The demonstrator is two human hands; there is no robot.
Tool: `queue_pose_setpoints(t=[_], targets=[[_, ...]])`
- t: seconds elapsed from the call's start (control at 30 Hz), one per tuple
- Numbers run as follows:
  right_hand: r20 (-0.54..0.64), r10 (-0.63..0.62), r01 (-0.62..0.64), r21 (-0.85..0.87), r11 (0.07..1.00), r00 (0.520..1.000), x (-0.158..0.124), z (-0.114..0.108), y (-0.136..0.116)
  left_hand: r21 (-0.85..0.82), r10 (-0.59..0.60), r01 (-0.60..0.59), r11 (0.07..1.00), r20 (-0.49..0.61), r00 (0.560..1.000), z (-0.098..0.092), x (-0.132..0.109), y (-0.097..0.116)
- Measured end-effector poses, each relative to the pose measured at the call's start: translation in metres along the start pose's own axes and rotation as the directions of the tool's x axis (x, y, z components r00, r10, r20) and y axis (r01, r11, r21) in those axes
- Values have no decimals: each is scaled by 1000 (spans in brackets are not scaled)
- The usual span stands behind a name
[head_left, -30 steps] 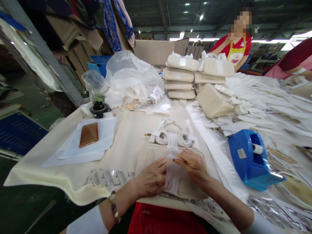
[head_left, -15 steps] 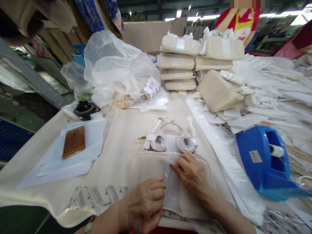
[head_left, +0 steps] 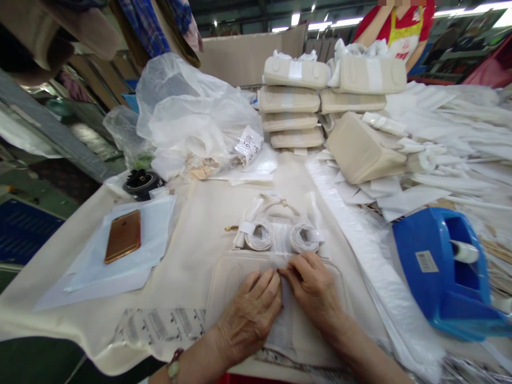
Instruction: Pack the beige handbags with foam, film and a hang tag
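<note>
A beaded bracelet (head_left: 174, 368) circles the left wrist.
</note>
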State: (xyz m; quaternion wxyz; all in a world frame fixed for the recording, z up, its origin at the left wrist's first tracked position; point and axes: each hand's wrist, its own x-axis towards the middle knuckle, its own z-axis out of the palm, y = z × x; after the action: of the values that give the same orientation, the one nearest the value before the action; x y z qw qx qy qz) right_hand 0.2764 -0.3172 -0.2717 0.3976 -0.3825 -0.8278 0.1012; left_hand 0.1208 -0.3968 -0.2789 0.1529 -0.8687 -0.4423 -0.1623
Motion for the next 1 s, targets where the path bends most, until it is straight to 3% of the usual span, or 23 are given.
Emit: queue_pose_setpoints(t=[0.17,0.23,0.3,0.37,0.43,0.5,0.6,0.67,0.83,0.93,1.0], targets=[[-125,59,-54,42,998,990,4,-8,-6,92,-11,6,996,53,999,-6,3,0],[-162,82,-69,83,994,983,0,-28,-5,113,-25,15,993,84,996,-8,4,0],[-264,71,-73,1,997,962,-9,-59,4,114,-26,16,993,88,996,-8,4,-1],[-412,57,-142,-178,974,909,-22,-99,24,106,-15,10,994,50,999,-8,3,0],[-519,110,-297,-292,909,848,-34,-140,49,82,-13,14,997,-14,1000,-6,2,1],[-564,286,-502,-271,821,774,-45,-176,73,25,-35,37,999,-94,995,-2,1,1],[-486,613,-738,-106,667,623,-55,-209,96,-93,-85,69,993,-188,978,7,2,0],[-389,732,-795,-1,607,559,-57,-213,102,-135,-94,65,989,-217,972,10,3,0],[-288,820,-783,260,565,495,-52,-196,107,-144,-96,62,988,-239,966,12,3,-1],[-301,818,-712,404,575,490,-54,-192,112,-147,-99,64,987,-245,964,13,3,-1],[-352,779,-629,461,627,518,-63,-193,110,-139,-95,61,989,-261,961,13,3,-1]])
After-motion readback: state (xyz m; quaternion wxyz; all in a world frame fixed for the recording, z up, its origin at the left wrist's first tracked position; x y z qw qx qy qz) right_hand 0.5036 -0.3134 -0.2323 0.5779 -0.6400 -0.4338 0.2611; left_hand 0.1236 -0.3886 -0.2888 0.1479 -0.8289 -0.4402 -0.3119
